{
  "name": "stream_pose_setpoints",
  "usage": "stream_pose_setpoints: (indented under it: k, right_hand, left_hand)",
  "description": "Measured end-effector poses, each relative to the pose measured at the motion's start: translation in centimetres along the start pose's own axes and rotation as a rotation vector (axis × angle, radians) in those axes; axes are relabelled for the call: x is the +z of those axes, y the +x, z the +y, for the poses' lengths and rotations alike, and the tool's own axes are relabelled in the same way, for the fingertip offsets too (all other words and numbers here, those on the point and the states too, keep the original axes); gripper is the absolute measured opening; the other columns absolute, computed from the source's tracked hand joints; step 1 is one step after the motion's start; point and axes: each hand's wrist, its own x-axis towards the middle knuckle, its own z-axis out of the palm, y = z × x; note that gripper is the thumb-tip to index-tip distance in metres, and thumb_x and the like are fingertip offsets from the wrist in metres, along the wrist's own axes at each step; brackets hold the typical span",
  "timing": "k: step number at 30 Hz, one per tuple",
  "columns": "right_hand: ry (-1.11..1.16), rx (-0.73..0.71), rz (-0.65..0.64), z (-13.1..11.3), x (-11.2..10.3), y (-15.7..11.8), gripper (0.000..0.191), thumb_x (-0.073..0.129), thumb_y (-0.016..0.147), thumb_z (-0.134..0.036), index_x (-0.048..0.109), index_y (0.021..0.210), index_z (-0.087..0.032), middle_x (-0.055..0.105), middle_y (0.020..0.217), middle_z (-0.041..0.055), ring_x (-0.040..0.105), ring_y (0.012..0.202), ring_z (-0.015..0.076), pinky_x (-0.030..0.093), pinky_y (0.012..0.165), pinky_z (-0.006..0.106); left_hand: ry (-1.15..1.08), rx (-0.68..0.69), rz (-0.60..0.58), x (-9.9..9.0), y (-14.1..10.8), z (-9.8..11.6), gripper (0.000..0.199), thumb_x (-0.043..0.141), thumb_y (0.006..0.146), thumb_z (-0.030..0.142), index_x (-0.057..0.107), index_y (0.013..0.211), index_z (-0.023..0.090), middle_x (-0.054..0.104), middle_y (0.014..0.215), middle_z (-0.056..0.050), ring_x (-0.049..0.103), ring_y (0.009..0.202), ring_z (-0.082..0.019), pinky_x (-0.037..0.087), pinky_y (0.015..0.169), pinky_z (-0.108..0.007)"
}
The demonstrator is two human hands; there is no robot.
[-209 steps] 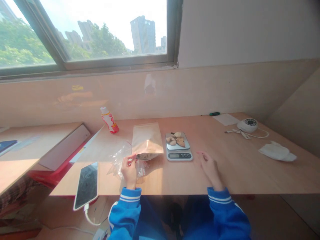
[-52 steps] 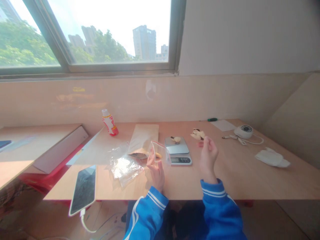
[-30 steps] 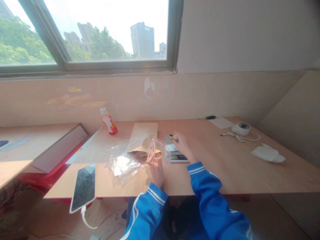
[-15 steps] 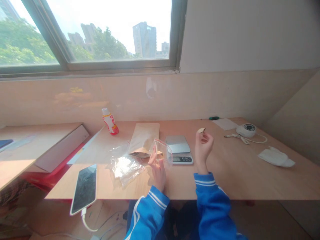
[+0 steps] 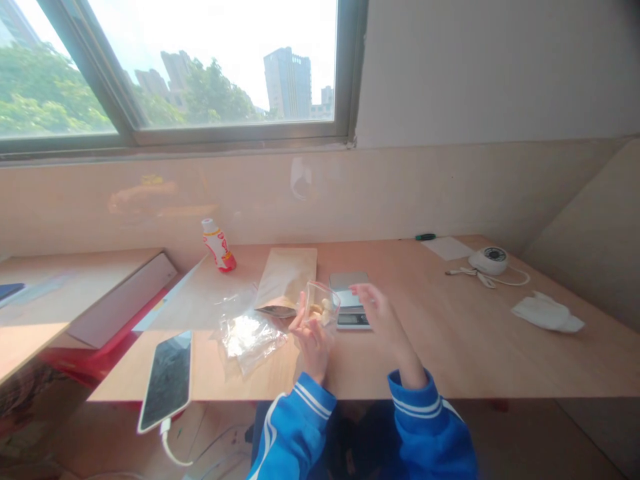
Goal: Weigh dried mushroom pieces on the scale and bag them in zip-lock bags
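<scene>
The left hand (image 5: 311,341) grips a clear plastic bag (image 5: 320,305) of pale pieces, while the open-fingered right hand (image 5: 384,325) is just beside the digital kitchen scale (image 5: 349,281).

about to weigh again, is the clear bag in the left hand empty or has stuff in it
Not empty: pale pieces lie at the bottom of the clear plastic bag, visible through its side as the left hand holds it up.

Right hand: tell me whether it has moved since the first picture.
Yes, the right hand moved left: it now reaches over the scale instead of beside it.
</scene>
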Motion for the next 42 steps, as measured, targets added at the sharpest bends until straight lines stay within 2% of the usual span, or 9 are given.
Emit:
stream_pose_setpoints:
  k: [3,9,15,18,22,24,29,34,42]
  right_hand:
    - [0.044,0.131,-0.167,1.2,0.5,-1.4,0.039,0.052,0.084,-0.052,0.063,0.107,-0.022,0.065,0.112,0.0091,0.064,0.094,0.0239,0.051,0.083,0.040]
    - [0.204,0.241,-0.220,1.4,3.3,-3.9,0.074,0.075,0.067,-0.042,0.042,0.131,-0.025,0.065,0.112,0.0077,0.066,0.090,0.0238,0.054,0.082,0.042]
    - [0.373,0.182,-0.044,0.5,3.6,-3.2,0.051,0.062,0.080,-0.047,0.044,0.121,-0.024,0.070,0.100,0.0066,0.068,0.090,0.0224,0.056,0.076,0.036]
    - [0.466,0.182,0.046,0.4,2.3,-2.7,0.042,0.061,0.080,-0.051,0.051,0.111,-0.024,0.070,0.103,0.0072,0.069,0.091,0.0241,0.058,0.071,0.035]
    - [0.475,0.116,0.063,0.3,0.7,-2.9,0.035,0.061,0.081,-0.048,0.063,0.105,-0.022,0.070,0.110,0.0075,0.066,0.101,0.0247,0.055,0.085,0.037]
    - [0.449,0.099,0.022,0.5,0.3,-3.2,0.035,0.060,0.082,-0.048,0.066,0.104,-0.022,0.068,0.114,0.0075,0.064,0.105,0.0253,0.054,0.088,0.038]
    - [0.408,0.107,-0.021,1.3,0.3,-3.9,0.039,0.056,0.084,-0.051,0.067,0.108,-0.023,0.069,0.113,0.0072,0.063,0.108,0.0255,0.050,0.093,0.040]
    - [0.393,0.083,-0.107,1.7,0.8,-3.9,0.040,0.055,0.084,-0.053,0.068,0.107,-0.022,0.072,0.107,0.0082,0.063,0.106,0.0266,0.048,0.094,0.041]
    - [0.363,0.192,0.254,3.7,-0.2,-3.5,0.051,0.051,0.083,-0.061,0.068,0.101,-0.016,0.074,0.082,0.0091,0.069,0.075,0.0245,0.054,0.069,0.035]
  left_hand:
    - [0.047,0.052,0.040,0.0,0.1,0.3,0.047,0.046,0.089,0.040,0.041,0.131,0.020,0.046,0.137,-0.018,0.041,0.132,-0.031,0.043,0.099,-0.059]
    - [0.097,0.176,0.096,0.0,0.4,1.2,0.041,0.037,0.094,0.034,0.037,0.133,0.020,0.038,0.145,-0.018,0.038,0.135,-0.028,0.031,0.109,-0.058]
    - [0.106,0.394,-0.184,-0.5,0.2,1.3,0.036,0.036,0.096,0.033,0.044,0.130,0.025,0.029,0.152,-0.010,0.030,0.139,-0.025,0.030,0.112,-0.050]
    - [0.202,0.336,-0.194,-0.7,0.4,1.6,0.041,0.036,0.096,0.035,0.045,0.134,0.024,0.029,0.152,-0.011,0.031,0.138,-0.025,0.028,0.112,-0.047]
    - [0.198,0.193,-0.043,-0.6,0.8,2.3,0.050,0.038,0.094,0.044,0.037,0.139,0.022,0.027,0.153,-0.011,0.024,0.141,-0.025,0.019,0.115,-0.046]
    - [0.136,0.068,-0.049,-0.6,0.9,2.5,0.051,0.039,0.093,0.047,0.039,0.137,0.021,0.034,0.150,-0.012,0.030,0.139,-0.025,0.025,0.113,-0.043]
    - [0.013,-0.157,-0.087,-0.6,0.6,2.2,0.044,0.046,0.089,0.050,0.049,0.118,0.018,0.063,0.113,-0.011,0.060,0.106,-0.022,0.046,0.091,-0.036]
    - [-0.028,-0.174,-0.092,-0.5,0.2,2.3,0.032,0.051,0.086,0.051,0.048,0.095,0.019,0.061,0.079,-0.002,0.060,0.068,-0.014,0.047,0.066,-0.027]
    - [-0.084,-0.194,0.165,-0.3,1.1,1.7,0.033,0.039,0.091,0.053,0.046,0.084,0.021,0.042,0.060,0.006,0.040,0.049,-0.009,0.036,0.050,-0.021]
